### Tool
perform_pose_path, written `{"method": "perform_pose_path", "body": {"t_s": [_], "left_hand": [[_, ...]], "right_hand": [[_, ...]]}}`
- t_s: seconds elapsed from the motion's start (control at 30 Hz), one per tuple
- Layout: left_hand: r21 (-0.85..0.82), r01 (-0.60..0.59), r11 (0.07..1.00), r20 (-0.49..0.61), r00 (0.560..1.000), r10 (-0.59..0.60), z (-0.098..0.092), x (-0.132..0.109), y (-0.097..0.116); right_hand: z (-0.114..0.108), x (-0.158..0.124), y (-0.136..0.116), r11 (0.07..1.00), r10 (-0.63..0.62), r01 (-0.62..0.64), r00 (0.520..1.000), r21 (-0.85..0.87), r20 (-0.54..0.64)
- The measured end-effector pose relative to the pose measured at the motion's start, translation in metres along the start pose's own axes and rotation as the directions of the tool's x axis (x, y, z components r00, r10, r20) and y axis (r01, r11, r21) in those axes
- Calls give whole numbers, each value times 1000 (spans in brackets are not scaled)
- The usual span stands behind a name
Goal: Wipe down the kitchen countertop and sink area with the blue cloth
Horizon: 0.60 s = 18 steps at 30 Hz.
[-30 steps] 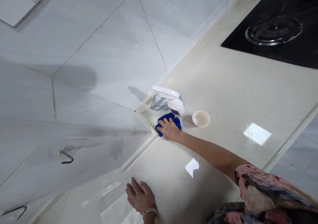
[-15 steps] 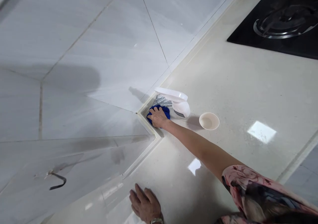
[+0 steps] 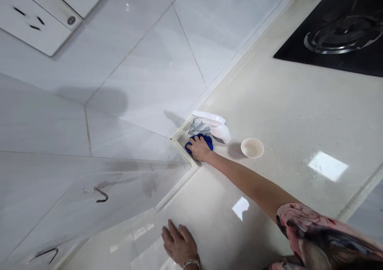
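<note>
My right hand (image 3: pixel 199 148) presses down on a bunched blue cloth (image 3: pixel 209 141) in the corner of the pale countertop, where it meets the tiled wall. The fingers are bent over the cloth, and part of it is hidden under the palm. Right beside the cloth lies a silver, textured piece (image 3: pixel 198 127). Against that rests a white plastic object (image 3: pixel 220 127) with a long, flat upper part; its kind I cannot make out. My left hand (image 3: pixel 180 244) lies on the countertop near the bottom of the view, fingers extended, holding nothing. A band circles its wrist.
A white cup (image 3: pixel 252 148) stands on the countertop (image 3: pixel 287 114) near my right forearm. At the upper right is a black gas hob (image 3: pixel 338 34). The tiled wall bears white sockets (image 3: pixel 36 18) and metal hooks (image 3: pixel 101 196).
The camera view has shifted, bringing the wall sockets and a second hook into sight. My right hand stays on the blue cloth in the corner; my left hand still rests on the countertop.
</note>
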State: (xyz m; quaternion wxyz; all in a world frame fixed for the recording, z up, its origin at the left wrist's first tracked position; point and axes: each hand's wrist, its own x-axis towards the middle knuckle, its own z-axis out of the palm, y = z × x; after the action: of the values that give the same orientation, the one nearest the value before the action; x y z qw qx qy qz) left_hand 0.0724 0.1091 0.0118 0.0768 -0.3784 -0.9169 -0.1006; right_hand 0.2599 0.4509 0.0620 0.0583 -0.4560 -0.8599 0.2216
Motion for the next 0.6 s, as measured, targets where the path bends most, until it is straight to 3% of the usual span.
{"method": "perform_pose_path", "body": {"t_s": [0.13, 0.23, 0.33, 0.43, 0.5, 0.6], "left_hand": [[-16, 24, 1000, 10, 1000, -24, 1, 1, -1], [-26, 31, 999, 15, 999, -31, 0, 1, -1], [-31, 34, 999, 14, 999, -34, 0, 0, -3], [-27, 18, 999, 0, 1000, -18, 2, 1, -6], [-22, 8, 1000, -9, 1000, -8, 4, 2, -9], [-14, 14, 1000, -4, 1000, -14, 6, 2, -10]], "right_hand": [[10, -40, -1, 981, 96, -79, 991, 175, -92], [19, -63, -8, 834, 270, -130, 944, 537, -191], [18, -81, -21, 538, 368, 32, 890, 842, -269], [0, -94, -42, 269, 381, 246, 861, 931, -337], [-22, -96, -60, 173, 382, 339, 842, 925, -380], [-61, -92, -93, 169, 406, 468, 769, 868, -494]]}}
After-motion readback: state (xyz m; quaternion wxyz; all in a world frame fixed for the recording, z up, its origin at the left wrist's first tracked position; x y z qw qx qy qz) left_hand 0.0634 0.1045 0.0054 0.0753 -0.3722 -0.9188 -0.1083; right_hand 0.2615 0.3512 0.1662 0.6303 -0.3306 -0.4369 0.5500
